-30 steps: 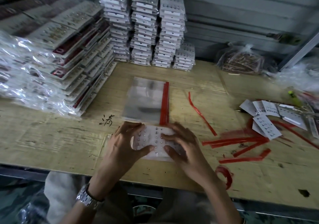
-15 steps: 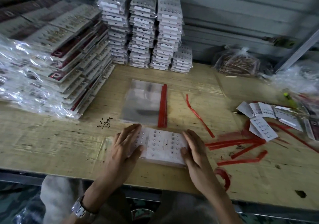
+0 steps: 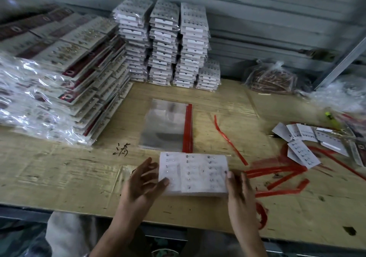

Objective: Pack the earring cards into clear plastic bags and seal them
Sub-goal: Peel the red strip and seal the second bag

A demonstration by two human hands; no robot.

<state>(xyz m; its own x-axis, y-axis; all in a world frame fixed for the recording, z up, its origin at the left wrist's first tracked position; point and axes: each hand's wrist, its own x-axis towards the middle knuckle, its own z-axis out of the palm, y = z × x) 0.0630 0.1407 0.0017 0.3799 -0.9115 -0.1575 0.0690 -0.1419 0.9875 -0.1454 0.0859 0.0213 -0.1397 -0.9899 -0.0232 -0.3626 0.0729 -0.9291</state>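
Table (image 3: 227,100), cards (image 3: 195,174) between left hand (image 3: 141,183), right hand (image 3: 240,194)

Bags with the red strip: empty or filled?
Empty: the bags lie flat and see-through, with no cards visible inside.

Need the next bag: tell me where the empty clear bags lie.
In the head view, the clear bags lie centrally, just beyond the earring cards.
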